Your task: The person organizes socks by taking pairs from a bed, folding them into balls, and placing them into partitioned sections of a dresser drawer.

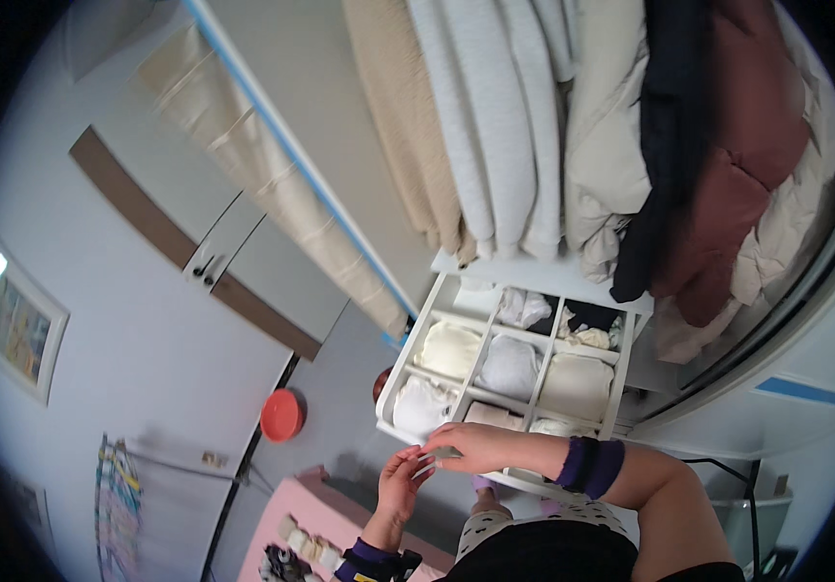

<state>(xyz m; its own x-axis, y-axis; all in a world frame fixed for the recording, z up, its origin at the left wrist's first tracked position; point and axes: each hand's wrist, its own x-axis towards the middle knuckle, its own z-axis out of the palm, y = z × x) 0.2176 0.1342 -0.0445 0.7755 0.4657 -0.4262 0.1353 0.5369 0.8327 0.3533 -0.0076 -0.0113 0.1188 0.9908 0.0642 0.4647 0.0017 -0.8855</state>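
Note:
My left hand (402, 487) and my right hand (483, 447) meet at the fingertips above the near left corner of a pulled-out white drawer (623, 383). Both hands have bent fingers. A small greyish patch shows by the right fingers; whether it is a held thing I cannot make out. Dividers split the drawer into several compartments. Inside lie a cream folded garment (448, 349), a grey one (509, 366), a beige one (577, 385) and a white one (423, 404). Looser cloth (524, 307) fills far compartments. My right forearm hides part of the near row.
Coats and fleeces (514, 126) hang just beyond the drawer, with a dark red padded jacket (728, 213) at the right. A pink-covered surface (281, 514) stands at lower left. A red basin (281, 415) is on the floor, near a rack of hangers (118, 509).

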